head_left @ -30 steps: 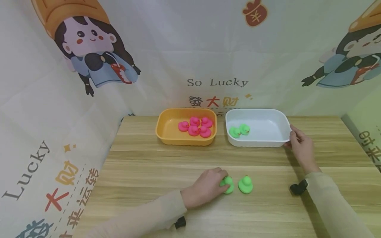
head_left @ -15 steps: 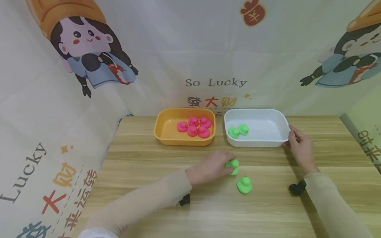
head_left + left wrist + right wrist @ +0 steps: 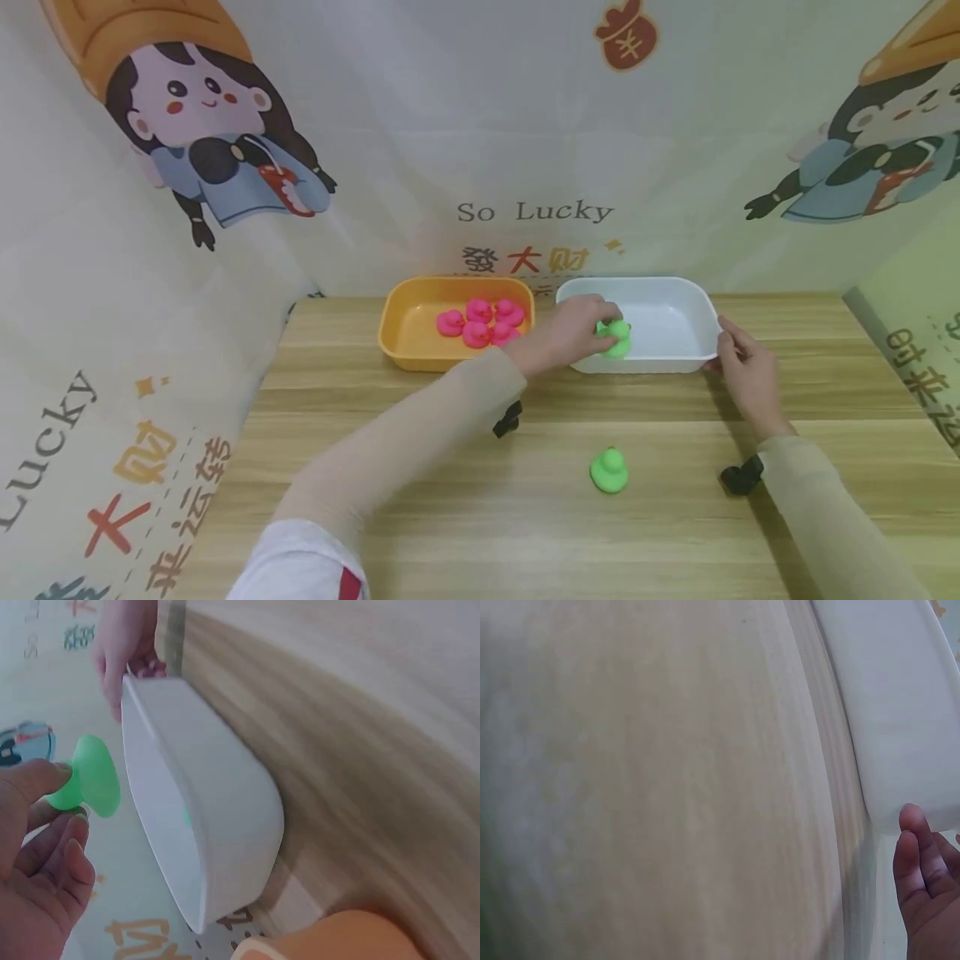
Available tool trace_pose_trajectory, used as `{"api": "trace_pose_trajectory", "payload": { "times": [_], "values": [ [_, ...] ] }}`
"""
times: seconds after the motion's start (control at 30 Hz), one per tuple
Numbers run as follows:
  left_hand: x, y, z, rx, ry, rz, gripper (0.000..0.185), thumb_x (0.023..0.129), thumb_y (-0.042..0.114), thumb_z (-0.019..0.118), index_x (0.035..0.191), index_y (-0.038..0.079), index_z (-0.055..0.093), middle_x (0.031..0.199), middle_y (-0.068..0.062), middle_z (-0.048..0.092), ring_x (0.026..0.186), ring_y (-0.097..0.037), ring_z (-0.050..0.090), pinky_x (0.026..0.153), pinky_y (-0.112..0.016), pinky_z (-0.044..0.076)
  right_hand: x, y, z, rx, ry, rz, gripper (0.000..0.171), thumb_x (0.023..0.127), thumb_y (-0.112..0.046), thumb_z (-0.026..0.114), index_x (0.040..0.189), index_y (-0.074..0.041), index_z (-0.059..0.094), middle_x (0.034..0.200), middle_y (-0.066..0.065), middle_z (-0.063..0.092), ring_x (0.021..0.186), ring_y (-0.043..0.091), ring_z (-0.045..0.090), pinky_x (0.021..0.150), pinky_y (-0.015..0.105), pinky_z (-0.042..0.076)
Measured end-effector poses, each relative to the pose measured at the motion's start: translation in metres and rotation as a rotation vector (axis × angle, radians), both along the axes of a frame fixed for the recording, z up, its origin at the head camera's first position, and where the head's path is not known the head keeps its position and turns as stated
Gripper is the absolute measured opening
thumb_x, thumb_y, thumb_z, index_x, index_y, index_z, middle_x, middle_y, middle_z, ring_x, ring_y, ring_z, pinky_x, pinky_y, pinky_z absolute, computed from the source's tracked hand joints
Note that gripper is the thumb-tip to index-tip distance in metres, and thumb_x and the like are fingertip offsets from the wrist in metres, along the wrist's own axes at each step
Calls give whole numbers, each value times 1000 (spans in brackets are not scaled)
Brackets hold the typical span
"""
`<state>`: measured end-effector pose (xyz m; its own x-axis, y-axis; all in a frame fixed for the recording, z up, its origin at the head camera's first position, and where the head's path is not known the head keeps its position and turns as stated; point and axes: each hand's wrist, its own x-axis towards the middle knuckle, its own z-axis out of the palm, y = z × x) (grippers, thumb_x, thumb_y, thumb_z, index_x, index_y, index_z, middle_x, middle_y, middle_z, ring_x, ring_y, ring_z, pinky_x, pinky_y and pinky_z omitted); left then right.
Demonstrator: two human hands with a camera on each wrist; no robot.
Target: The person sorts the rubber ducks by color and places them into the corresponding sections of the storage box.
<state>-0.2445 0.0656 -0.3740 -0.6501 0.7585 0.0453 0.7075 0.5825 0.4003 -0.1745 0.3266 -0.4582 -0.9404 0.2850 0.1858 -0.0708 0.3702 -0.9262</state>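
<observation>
Between the thumb and fingers of my left hand (image 3: 573, 329) is a green rubber duck (image 3: 618, 340), held over the left part of the white plastic tub (image 3: 652, 365). The left wrist view has this duck (image 3: 97, 780) pinched above the tub's rim. A bit of green shows inside the tub there; in the head view the hand hides that corner. My right hand (image 3: 752, 379) grips the tub's right end at the rim, and its fingertips (image 3: 910, 817) press the outer wall in the right wrist view. Another green duck (image 3: 609, 472) stands on the table in front.
Left of the white tub stands an orange-yellow tub (image 3: 420, 363) with several pink ducks (image 3: 478, 311) in it. Both tubs sit along the back of the wooden table (image 3: 450, 517), against a printed cloth backdrop (image 3: 450, 125). My left forearm passes close by the orange-yellow tub.
My left hand has lifted a green duck from the table and carried it forward and right, over the white tub. My right hand has stayed at the tub's right end.
</observation>
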Motion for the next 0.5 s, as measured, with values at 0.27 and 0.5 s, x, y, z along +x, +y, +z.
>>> {"api": "trace_pose_trajectory", "payload": {
  "times": [0.27, 0.5],
  "values": [
    [-36, 18, -16, -84, -32, 5, 29, 92, 26, 61, 118, 14, 63, 113, 3, 63, 101, -10, 54, 88, -17, 44, 1, -2, 1, -21, -6, 1, 43, 99, -16, 41, 134, 10, 42, 129, 36, 44, 62, -3, 59, 61, 14, 54],
    [-42, 27, -30, -169, -75, -54, 25, 92, 21, 61, 115, 14, 66, 111, 3, 65, 101, -10, 55, 92, -21, 44, 0, 0, 0, 12, -8, -22, 43, 99, -17, 41, 134, 8, 44, 129, 34, 46, 60, -4, 59, 60, 14, 54]
  ]
}}
